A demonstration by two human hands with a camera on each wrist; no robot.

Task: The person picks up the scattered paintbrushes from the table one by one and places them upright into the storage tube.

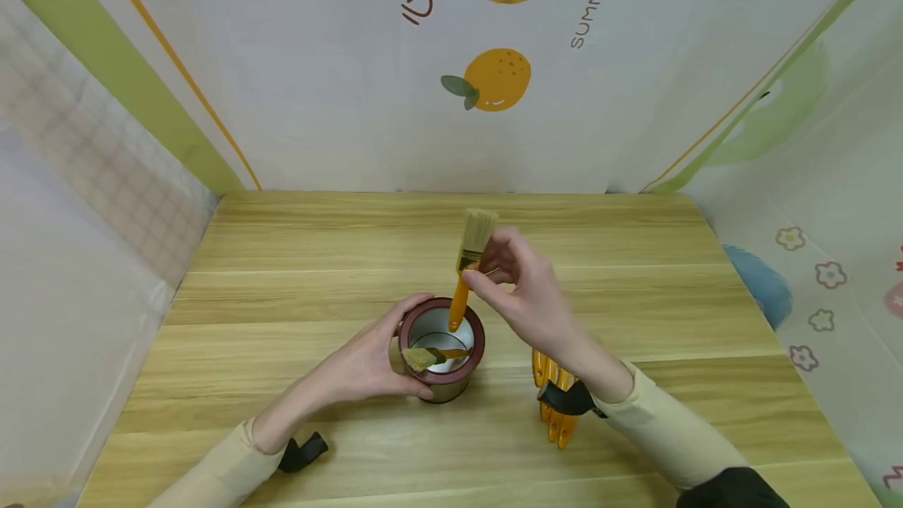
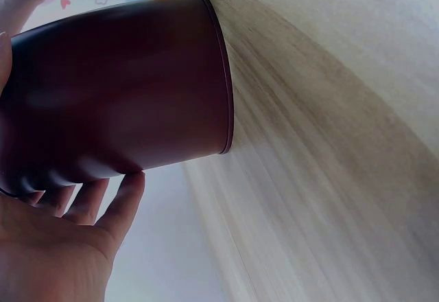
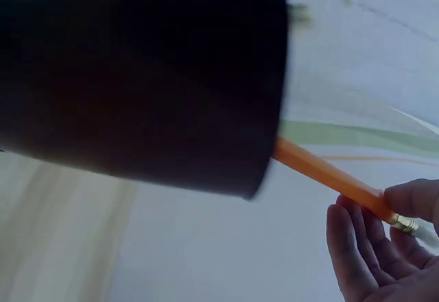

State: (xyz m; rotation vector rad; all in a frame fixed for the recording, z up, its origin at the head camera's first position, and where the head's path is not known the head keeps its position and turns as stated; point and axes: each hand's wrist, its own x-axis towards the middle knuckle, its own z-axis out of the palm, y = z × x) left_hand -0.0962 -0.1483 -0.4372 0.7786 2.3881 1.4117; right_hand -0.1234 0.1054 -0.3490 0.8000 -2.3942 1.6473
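A dark red-brown can (image 1: 478, 339) with a pale interior stands on the wooden table. My left hand (image 1: 367, 363) grips it from the left, thumb near the front and fingers round the far side; the left wrist view shows the fingertips along the can's wall (image 2: 123, 82). My right hand (image 1: 525, 284) pinches a paintbrush (image 1: 460, 296) near its metal band, bristles up. Its orange handle (image 3: 329, 175) points down, with the end at the can's mouth. A second paintbrush (image 1: 421, 359) leans inside the can, its bristles over the left rim.
Several orange handles (image 1: 562, 423) lie together on the table (image 1: 282, 273), partly hidden under my right wrist. A white fabric backdrop (image 1: 339, 100) with printed fruit rises behind the table's far edge. More printed fabric hangs at both sides.
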